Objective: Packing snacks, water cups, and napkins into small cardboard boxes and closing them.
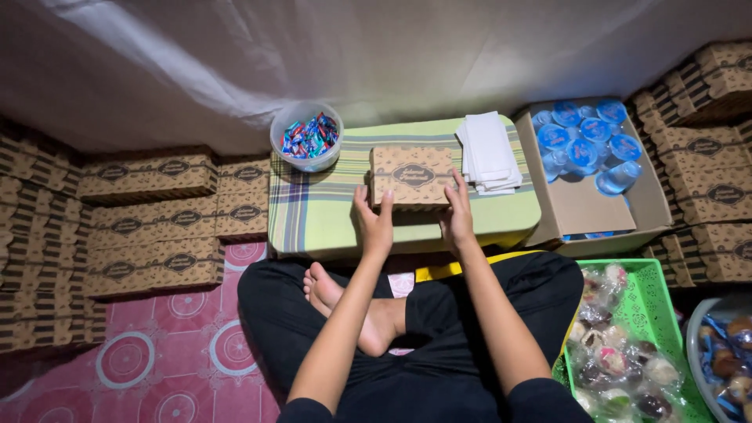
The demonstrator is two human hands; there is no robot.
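My brown box carries a dark oval emblem and striped edges. The worktop wears green-and-yellow plaid cloth. Cup lids are blue, the basket bright green, the floor mat pink with white circles.

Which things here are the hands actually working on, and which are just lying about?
In hand:
- brown printed cardboard box, closed, gripped by left hand and right hand
- green plaid-covered low table under it

Lying about:
- clear tub of wrapped candies
- white napkin stack
- blue-lidded water cups
- green basket of wrapped snacks
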